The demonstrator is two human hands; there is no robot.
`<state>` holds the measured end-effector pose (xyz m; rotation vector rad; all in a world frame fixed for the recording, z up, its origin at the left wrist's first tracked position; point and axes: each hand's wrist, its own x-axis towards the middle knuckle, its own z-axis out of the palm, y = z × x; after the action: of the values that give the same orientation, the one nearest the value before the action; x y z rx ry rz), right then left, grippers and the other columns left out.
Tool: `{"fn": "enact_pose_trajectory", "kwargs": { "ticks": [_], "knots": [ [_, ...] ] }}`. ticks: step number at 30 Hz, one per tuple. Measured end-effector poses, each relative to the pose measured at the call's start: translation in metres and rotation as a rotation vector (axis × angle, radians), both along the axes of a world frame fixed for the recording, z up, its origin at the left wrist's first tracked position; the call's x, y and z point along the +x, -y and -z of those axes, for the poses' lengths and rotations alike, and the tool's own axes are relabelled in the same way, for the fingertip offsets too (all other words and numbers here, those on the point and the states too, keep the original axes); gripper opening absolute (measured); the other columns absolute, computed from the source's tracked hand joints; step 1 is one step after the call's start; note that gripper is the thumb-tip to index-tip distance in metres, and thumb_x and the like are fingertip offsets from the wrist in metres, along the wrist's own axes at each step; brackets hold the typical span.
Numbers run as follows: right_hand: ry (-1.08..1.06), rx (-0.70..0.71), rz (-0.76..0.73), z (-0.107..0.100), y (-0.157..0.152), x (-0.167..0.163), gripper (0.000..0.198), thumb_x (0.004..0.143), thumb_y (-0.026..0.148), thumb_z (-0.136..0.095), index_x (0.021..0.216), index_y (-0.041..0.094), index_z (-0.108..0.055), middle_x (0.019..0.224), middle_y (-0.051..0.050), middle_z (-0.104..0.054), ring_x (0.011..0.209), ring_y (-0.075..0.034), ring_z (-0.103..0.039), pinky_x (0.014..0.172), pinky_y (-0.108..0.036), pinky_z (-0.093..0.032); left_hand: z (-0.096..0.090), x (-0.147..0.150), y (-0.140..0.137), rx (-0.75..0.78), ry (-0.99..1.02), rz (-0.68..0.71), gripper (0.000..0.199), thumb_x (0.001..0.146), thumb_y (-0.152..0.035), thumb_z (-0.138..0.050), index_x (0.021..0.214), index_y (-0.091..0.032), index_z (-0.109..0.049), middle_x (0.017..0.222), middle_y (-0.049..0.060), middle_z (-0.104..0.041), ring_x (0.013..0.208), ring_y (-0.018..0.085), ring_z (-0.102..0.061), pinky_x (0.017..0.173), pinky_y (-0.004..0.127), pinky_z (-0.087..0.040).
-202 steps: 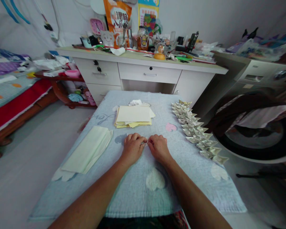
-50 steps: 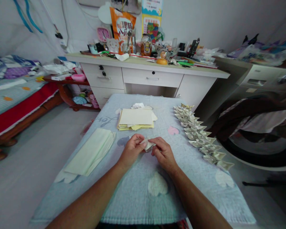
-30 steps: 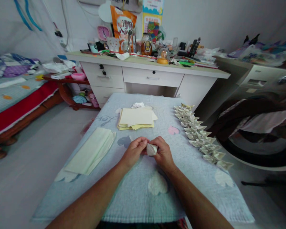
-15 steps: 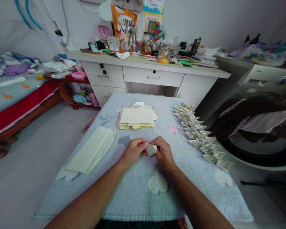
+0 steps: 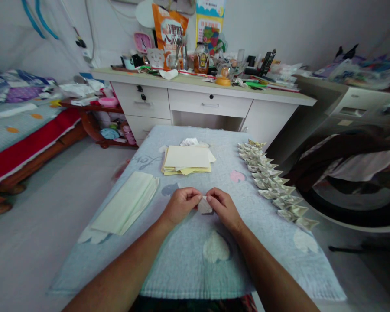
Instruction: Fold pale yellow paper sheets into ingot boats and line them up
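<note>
Between my hands is a small piece of folded paper (image 5: 205, 206), greyish white, held above the cloth-covered table (image 5: 178, 268). My left hand (image 5: 183, 203) pinches its upper left edge between thumb and fingers. On the opposite side, my right hand (image 5: 223, 207) grips the upper right edge the same way. Beyond the hands lies a stack of cream and yellow paper sheets (image 5: 187, 157). A pale green folded stack of thin paper (image 5: 125, 203) rests to the left. Along the right edge runs a row of folded paper boats (image 5: 269, 177), closely nested.
Behind the table stands a white desk (image 5: 211, 105) crowded with a jar (image 5: 202, 60), an orange snack bag (image 5: 169, 32) and a pink clock (image 5: 142, 42). A washing machine (image 5: 354, 110) is at the right. To the left are a bed (image 5: 22, 125) and a low red-brown shelf (image 5: 94, 109).
The folded paper has turned and now hangs lower between my fingertips. My right hand has shifted its grip, its thumb now showing on the paper's upper edge.
</note>
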<state>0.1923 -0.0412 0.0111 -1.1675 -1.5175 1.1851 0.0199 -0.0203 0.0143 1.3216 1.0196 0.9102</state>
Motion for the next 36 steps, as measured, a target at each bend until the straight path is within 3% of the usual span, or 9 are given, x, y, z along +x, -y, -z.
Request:
{"fn": "enact_pose_trajectory", "kwargs": {
  "ticks": [5, 12, 16, 26, 32, 36],
  "knots": [
    [-0.146, -0.085, -0.026, 0.003, -0.001, -0.004, 0.025, 0.078, 0.040, -0.066, 0.078, 0.019, -0.053, 0.060, 0.005, -0.051, 0.052, -0.009, -0.046, 0.048, -0.020, -0.036, 0.003, 0.001, 0.000, 0.041, -0.007, -0.004, 0.023, 0.078, -0.035, -0.064, 0.076, -0.012, -0.067, 0.065, 0.000, -0.063, 0.059, 0.011, -0.055, 0.056, 0.021, -0.042],
    [-0.296, -0.118, 0.030, 0.004, -0.003, -0.005, 0.030, 0.076, 0.043, -0.068, 0.076, 0.019, -0.050, 0.058, 0.006, -0.050, 0.049, -0.008, -0.045, 0.045, -0.019, -0.036, 0.008, 0.006, 0.000, -0.073, 0.253, 0.004, 0.030, 0.076, -0.036, -0.069, 0.095, -0.015, -0.060, 0.076, 0.001, -0.067, 0.068, 0.012, -0.062, 0.065, 0.023, -0.047],
    [-0.334, -0.095, 0.010, 0.006, -0.003, -0.005, 0.030, 0.078, 0.043, -0.067, 0.077, 0.020, -0.049, 0.060, 0.004, -0.054, 0.051, -0.009, -0.049, 0.047, -0.020, -0.038, 0.011, 0.007, 0.000, -0.081, 0.184, 0.079, 0.025, 0.080, -0.036, -0.065, 0.090, -0.012, -0.064, 0.075, 0.003, -0.068, 0.066, 0.013, -0.063, 0.061, 0.023, -0.047],
    [-0.183, -0.061, -0.015, 0.002, -0.002, -0.002, 0.029, 0.081, 0.043, -0.063, 0.073, 0.017, -0.057, 0.061, 0.003, -0.052, 0.053, -0.008, -0.044, 0.050, -0.020, -0.036, 0.012, 0.004, 0.001, 0.081, -0.013, 0.021, 0.019, 0.077, -0.031, -0.067, 0.083, -0.013, -0.066, 0.065, -0.001, -0.061, 0.059, 0.010, -0.054, 0.055, 0.020, -0.039],
    [-0.220, -0.053, 0.028, 0.006, -0.003, -0.004, 0.029, 0.081, 0.043, -0.064, 0.072, 0.018, -0.055, 0.060, 0.003, -0.053, 0.052, -0.009, -0.045, 0.050, -0.021, -0.035, 0.011, 0.008, 0.002, -0.008, 0.115, 0.065, 0.026, 0.076, -0.036, -0.068, 0.084, -0.013, -0.061, 0.068, -0.002, -0.058, 0.060, 0.010, -0.053, 0.057, 0.021, -0.041],
    [-0.216, -0.050, 0.025, 0.006, -0.003, -0.004, 0.026, 0.082, 0.041, -0.064, 0.073, 0.017, -0.055, 0.061, 0.004, -0.052, 0.052, -0.008, -0.043, 0.050, -0.020, -0.035, 0.008, 0.010, 0.003, -0.016, 0.052, 0.081, 0.026, 0.076, -0.037, -0.068, 0.077, -0.013, -0.058, 0.065, -0.003, -0.055, 0.057, 0.009, -0.050, 0.054, 0.020, -0.039]
  ]
}}
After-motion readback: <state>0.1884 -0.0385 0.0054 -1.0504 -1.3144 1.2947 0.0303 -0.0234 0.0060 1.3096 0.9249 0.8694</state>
